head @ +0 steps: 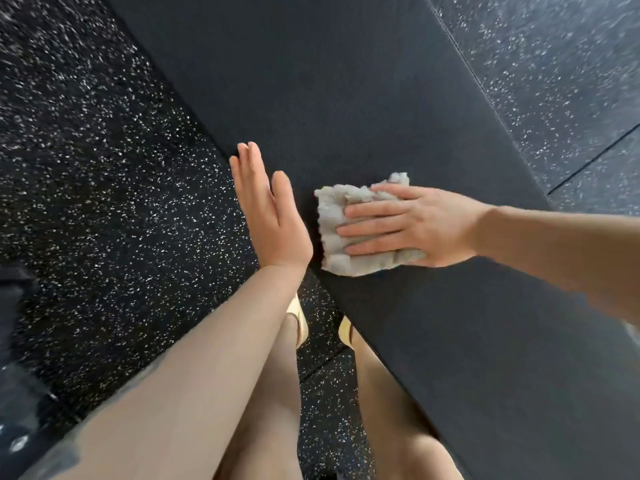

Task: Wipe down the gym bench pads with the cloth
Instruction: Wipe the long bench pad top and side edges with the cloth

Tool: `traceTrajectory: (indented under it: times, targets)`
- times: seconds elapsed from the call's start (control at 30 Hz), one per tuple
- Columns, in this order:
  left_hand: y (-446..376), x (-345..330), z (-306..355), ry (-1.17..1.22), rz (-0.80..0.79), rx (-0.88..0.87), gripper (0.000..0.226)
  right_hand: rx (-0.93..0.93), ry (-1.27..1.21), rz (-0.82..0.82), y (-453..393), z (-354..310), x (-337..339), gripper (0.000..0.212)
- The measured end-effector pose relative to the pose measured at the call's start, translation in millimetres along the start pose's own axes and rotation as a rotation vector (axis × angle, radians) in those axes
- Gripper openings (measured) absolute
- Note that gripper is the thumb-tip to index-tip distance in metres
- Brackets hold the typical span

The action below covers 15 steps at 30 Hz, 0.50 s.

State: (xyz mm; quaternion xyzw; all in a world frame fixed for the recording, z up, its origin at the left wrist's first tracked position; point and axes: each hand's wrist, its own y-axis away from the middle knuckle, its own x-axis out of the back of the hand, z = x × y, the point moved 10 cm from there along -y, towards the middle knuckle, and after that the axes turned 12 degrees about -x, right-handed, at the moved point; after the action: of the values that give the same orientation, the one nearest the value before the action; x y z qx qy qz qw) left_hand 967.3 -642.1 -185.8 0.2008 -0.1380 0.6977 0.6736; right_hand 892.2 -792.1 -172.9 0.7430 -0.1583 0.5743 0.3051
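Two bare legs in pale sandals (298, 320) stand on speckled black rubber floor (104, 188). The left hand (268, 216) is held flat at the bench pad (346, 98) edge, fingers straight and together. The right hand (412, 225) presses a folded grey cloth (332, 233) onto the dark pad near that edge, fingers straight, slightly spread.

The place was a gym. Black rubber flooring (104, 188) flecked with white and laid in tiles with visible seams covered the ground, and a long black padded bench pad (346, 98) with a finely textured surface stood across it.
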Motion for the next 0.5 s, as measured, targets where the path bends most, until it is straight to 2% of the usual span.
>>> traceTrajectory:
  times: [0.03,0.07,0.13,0.2,0.23,0.27,0.33,0.37,0.4,0.43,0.47,0.5]
  targets:
    - [-4.9,2.7,-2.1,0.006,0.005,0.001,0.056,-0.02,0.051,0.013,5.9,30.6,2.2,0.052]
    - [-9.6,5.0,-4.4,0.001,0.009,0.005,0.057,-0.152,0.026,0.045,1.9,64.7,7.9,0.051]
    - [-17.0,5.4,-4.5,-0.045,0.0,0.015,0.058,-0.638,-0.138,0.193,-21.7,115.9,26.4,0.052]
    - [-22.9,2.7,-0.4,-0.094,-0.016,0.021,0.059,-1.148,-0.31,0.355,-37.3,100.5,32.6,0.056]
    - [-25.7,2.0,1.0,-0.108,-0.018,0.019,0.06,-1.211,-0.349,0.392,-45.8,69.4,32.0,0.058]
    - [-28.5,1.8,1.5,-0.126,-0.024,0.01,0.06,-1.094,-0.345,0.354,-57.4,30.6,26.2,0.059]
    - [-33.9,1.9,0.6,-0.213,-0.046,-0.024,0.059,-0.595,-0.234,0.212,-51.8,-39.9,11.6,0.054]
    - [-36.3,2.5,-0.2,-0.273,-0.053,-0.043,0.058,-0.365,-0.2,0.156,-28.8,-49.4,6.7,0.051]
    - [-38.2,2.3,-0.1,-0.339,-0.055,-0.059,0.058,-0.234,-0.142,0.115,-1.7,-38.4,1.2,0.048]
    - [-39.4,1.2,1.0,-0.416,-0.055,-0.067,0.058,-0.218,-0.078,0.121,21.5,-10.8,-3.3,0.047]
    - [-40.5,-1.1,2.6,-0.496,-0.051,-0.066,0.058,-0.345,-0.064,0.135,36.9,33.0,-4.7,0.048]
    - [-41.8,-3.5,3.9,-0.563,-0.04,-0.052,0.059,-0.598,-0.109,0.191,48.4,84.2,0.3,0.05]
